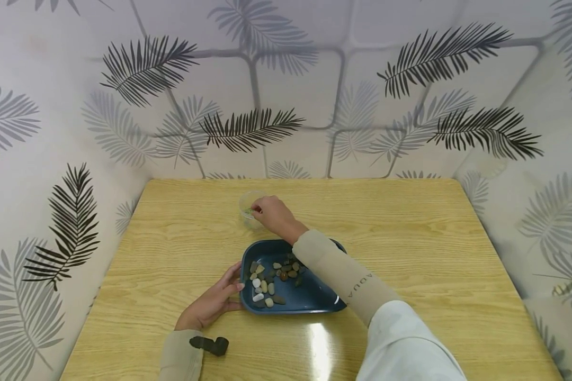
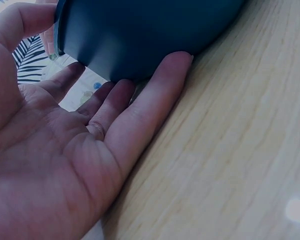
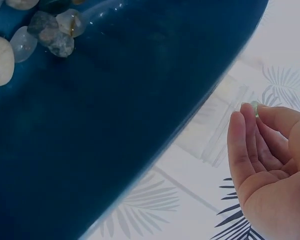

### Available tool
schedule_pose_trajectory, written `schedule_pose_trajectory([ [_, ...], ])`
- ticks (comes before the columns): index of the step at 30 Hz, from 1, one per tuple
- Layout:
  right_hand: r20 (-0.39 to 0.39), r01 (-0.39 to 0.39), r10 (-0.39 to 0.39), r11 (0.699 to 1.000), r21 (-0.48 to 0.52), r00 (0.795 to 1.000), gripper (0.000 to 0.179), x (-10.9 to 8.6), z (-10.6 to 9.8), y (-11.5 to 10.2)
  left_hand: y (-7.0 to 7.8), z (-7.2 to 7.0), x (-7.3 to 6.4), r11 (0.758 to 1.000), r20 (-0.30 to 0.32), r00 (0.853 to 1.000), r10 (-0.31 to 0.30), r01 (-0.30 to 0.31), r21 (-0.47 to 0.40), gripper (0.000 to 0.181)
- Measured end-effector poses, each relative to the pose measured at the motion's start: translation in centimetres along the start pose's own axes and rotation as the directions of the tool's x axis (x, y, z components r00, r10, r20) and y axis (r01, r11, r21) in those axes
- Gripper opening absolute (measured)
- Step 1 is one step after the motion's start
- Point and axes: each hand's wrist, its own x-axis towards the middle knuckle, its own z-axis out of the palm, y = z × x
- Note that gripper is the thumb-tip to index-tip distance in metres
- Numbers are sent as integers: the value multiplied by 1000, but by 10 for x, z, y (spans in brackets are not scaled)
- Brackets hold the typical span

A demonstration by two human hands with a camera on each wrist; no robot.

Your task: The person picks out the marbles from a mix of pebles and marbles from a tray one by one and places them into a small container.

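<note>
A dark blue tray (image 1: 310, 301) holds several pebbles (image 1: 264, 286) in white, tan, brown and grey. At its left end my left hand (image 1: 214, 300) grips it; in the left wrist view the thumb meets the rim while the fingers (image 2: 155, 95) lie against the outer wall. Beyond the tray, my right hand (image 1: 273, 214) is at the mouth of a clear plastic cup (image 1: 251, 223). Between thumb and fingertips it pinches a small pale green translucent stone (image 3: 255, 108). More greenish bits show at the cup's mouth, though the hand partly hides them.
The right sleeve (image 1: 348, 275) crosses over the tray's right part and hides some of it. Everything stands on a light wooden table (image 1: 410, 227), with leaf-patterned wall covering (image 1: 295, 95) at its back and sides. A black strap (image 1: 209, 345) shows at the left wrist.
</note>
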Motion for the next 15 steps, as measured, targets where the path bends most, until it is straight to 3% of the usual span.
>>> schedule_pose_trajectory([
  [8,-44,68,-67,997,21,997,21,-2,0,7,1,-1,0,1000,1,1000,1,-1,4,61],
  [15,-58,15,-9,995,95,998,23,-6,-12,11,3,-2,0,1000,-7,1000,7,-7,4,60],
])
